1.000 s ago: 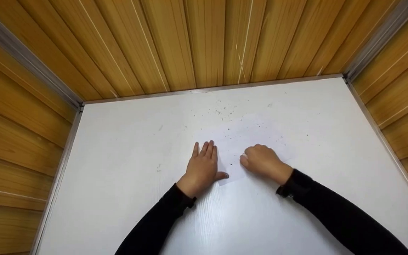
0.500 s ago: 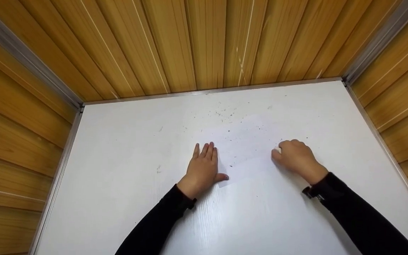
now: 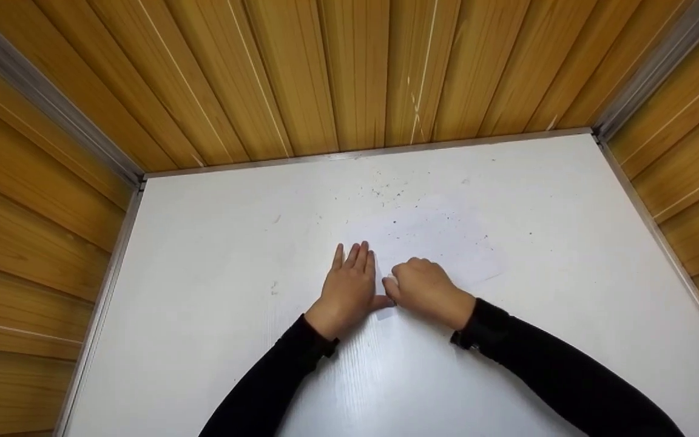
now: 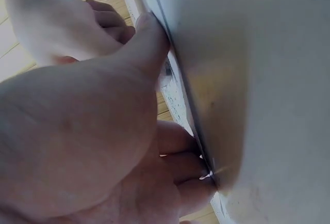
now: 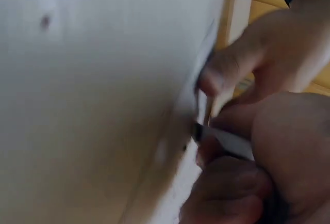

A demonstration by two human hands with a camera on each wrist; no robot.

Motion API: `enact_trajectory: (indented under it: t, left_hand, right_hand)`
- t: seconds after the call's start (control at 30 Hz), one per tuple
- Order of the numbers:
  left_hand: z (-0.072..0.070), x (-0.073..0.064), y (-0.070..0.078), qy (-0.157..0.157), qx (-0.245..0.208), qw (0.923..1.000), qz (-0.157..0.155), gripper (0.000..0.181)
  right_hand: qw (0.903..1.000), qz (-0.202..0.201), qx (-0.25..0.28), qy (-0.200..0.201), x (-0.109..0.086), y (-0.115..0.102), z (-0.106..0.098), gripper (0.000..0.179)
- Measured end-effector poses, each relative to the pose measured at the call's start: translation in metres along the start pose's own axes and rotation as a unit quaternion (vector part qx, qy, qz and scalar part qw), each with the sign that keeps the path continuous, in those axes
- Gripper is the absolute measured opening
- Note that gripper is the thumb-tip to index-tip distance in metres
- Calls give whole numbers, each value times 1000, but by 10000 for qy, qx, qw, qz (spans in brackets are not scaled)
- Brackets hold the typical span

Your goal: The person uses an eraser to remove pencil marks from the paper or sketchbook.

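A thin sheet of white paper (image 3: 428,233) lies on the white table, strewn with dark crumbs. My left hand (image 3: 349,297) rests flat on its left part, fingers pointing away and thumb spread to the right. My right hand (image 3: 427,290) grips a small white eraser (image 5: 234,144) with a dark worn end, low over the near part of the sheet, right beside the left thumb. In the right wrist view the eraser's dark end is at the paper's surface. The curled fingers hide most of the eraser in the head view.
More dark crumbs (image 3: 386,193) lie on the table (image 3: 216,243) beyond the paper. Wood-patterned panels (image 3: 307,73) rise along the back and both sides, with a metal strip along the table's edges.
My right hand, with the eraser, went right to the sheet's right edge, then came back left to the left thumb. The left hand has stayed in place.
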State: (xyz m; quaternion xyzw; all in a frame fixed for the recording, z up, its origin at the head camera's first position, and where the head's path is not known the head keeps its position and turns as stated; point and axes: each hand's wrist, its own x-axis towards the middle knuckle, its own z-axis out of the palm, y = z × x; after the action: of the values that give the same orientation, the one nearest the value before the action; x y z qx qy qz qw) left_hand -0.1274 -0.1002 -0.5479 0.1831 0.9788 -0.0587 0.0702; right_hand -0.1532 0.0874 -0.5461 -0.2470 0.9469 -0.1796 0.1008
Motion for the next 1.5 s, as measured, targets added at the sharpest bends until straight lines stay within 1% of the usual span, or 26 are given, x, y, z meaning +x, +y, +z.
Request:
enact_trajectory:
  t: [0.07,0.13,0.23,0.4,0.47,0.53,0.6,0.7,0.8,0.87,0.97,1.1,1.2,1.27,1.33,1.43,1.5]
  left_hand:
    - [-2,1,1,-34,47,10000,-22,115]
    - [-4,2,1,-113,119,9998,-64,115]
    - [-6,3,-1,-214,231,9995,-100,115]
    - [-6,2,-2,-297,241,9992,-88,115]
    - [-4,1,-2,-315,200,9993,-92,116]
    - [-2,1,-2,-323,158,9993,-93,115]
    - [0,1,-2,-333,111,9993,-88,115]
    - [1,-1,-2,-326,54,9994,-58,115]
    - [0,-2,-1,-316,-24,9995,-29,114]
    - [0,-1,0,-294,-56,9995,-20,114]
    - [0,0,1,-247,-40,9997,-4,115]
    - [1,0,1,-174,2,9998,1,115]
    - [2,0,1,-79,-77,9999,6,115]
    - [1,0,1,-47,-182,9998,32,116]
    - [1,0,1,-44,-199,9998,42,115]
    - [0,0,1,-86,-139,9999,14,114]
    - [-1,0,0,-111,-38,9999,-19,114]
  right_hand:
    - [9999,76,-80,1,-1,4,-1,41]
    - [9998,168,-96,11,-4,16,-7,41]
    - [9990,437,37,-77,-12,47,-22,44]
    - [9927,1187,225,-61,-28,109,-50,45]
    - [9907,1349,194,-26,-34,124,-56,47]
    - [9896,1436,113,25,-39,131,-56,49]
    - [9893,1459,62,73,-41,129,-54,50]
    - [9887,1486,159,113,-43,117,-50,49]
    - [9887,1441,413,-7,-41,100,-45,50]
    - [9895,1338,538,-117,-37,85,-41,50]
    - [9918,1113,577,-243,-28,56,-36,48]
    - [9971,539,432,-321,-15,18,-25,43]
    - [9987,166,289,-385,-8,0,-14,43]
    - [9990,112,199,-393,-6,-4,-7,42]
    - [9991,193,109,-351,-6,-3,-3,42]
    - [9992,306,75,-232,-8,6,-2,41]
    - [9993,311,118,-176,-10,16,-4,42]
